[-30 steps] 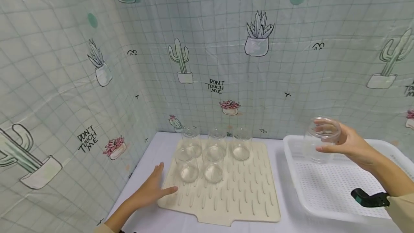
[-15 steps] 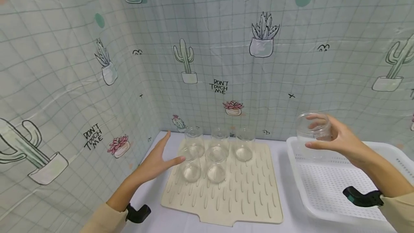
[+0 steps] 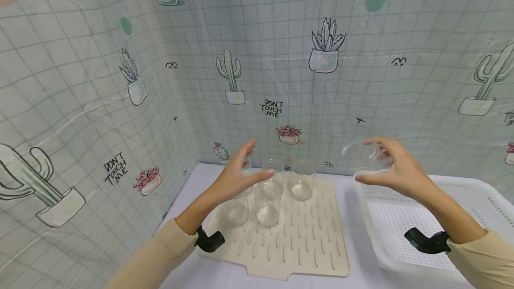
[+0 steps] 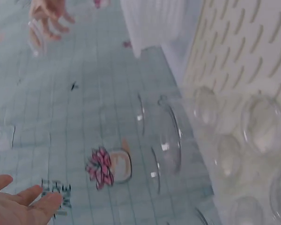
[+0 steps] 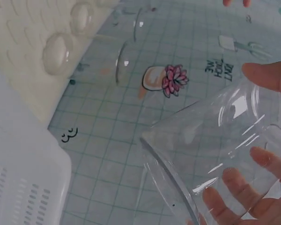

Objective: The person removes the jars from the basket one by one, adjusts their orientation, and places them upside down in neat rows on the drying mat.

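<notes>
My right hand (image 3: 403, 168) grips a clear jar (image 5: 201, 140), thumb on one side and fingers on the other. It holds the jar tilted in the air by the left end of the white basket. My left hand (image 3: 234, 177) is raised over the left part of a cream ridged mat (image 3: 305, 240), fingers spread and holding nothing. Several more clear jars stand on the mat; one jar (image 3: 267, 204) is at the front and another jar (image 3: 302, 182) at the back right. The left hand partly hides those on the left.
The white perforated basket (image 3: 373, 240) stands right of the mat on a white-covered table (image 3: 353, 231). Behind and to the left hangs a cactus-print cloth (image 3: 321, 115), close to the mat's back edge.
My left hand has risen from beside the mat and moved right over the jars. The right hand has carried its jar left, and the jar has gone from nearly upright to tilted.
</notes>
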Motion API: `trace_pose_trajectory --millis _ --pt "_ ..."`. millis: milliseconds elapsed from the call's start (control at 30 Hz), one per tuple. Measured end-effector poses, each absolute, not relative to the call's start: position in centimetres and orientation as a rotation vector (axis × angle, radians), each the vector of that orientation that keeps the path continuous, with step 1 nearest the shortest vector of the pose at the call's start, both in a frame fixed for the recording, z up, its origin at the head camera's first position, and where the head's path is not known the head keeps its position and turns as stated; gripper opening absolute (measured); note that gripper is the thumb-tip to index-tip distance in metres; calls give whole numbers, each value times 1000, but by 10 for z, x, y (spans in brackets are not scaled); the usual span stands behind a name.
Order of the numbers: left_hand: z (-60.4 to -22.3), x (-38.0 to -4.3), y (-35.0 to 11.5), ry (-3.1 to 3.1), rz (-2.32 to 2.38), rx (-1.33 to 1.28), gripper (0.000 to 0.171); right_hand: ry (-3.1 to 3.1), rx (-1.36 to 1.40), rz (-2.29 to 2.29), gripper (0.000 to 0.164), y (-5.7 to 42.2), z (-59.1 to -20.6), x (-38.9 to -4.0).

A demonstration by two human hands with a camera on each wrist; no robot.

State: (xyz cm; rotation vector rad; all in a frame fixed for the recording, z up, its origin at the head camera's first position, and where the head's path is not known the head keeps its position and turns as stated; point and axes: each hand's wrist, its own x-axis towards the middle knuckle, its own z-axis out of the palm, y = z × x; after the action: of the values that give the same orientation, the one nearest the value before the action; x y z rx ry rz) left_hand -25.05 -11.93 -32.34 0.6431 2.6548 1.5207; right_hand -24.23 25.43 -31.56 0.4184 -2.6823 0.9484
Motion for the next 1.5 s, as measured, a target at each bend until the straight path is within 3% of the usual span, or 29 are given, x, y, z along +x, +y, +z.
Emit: trace_pose_trajectory --millis 400,767,1333,1500 --pt "-309 -261 -54 2530 1541 846 80 -2538 488 758 83 227 -307 -245" --pt "-308 -269 -12 2472 1599 796 80 -2389 577 433 83 206 -303 -248" --pt "-311 -275 0 2257 1778 753 56 -2322 621 172 86 187 -301 -247" --pt "-314 -276 -3 2233 1783 773 55 -2303 631 185 88 189 -302 -245"
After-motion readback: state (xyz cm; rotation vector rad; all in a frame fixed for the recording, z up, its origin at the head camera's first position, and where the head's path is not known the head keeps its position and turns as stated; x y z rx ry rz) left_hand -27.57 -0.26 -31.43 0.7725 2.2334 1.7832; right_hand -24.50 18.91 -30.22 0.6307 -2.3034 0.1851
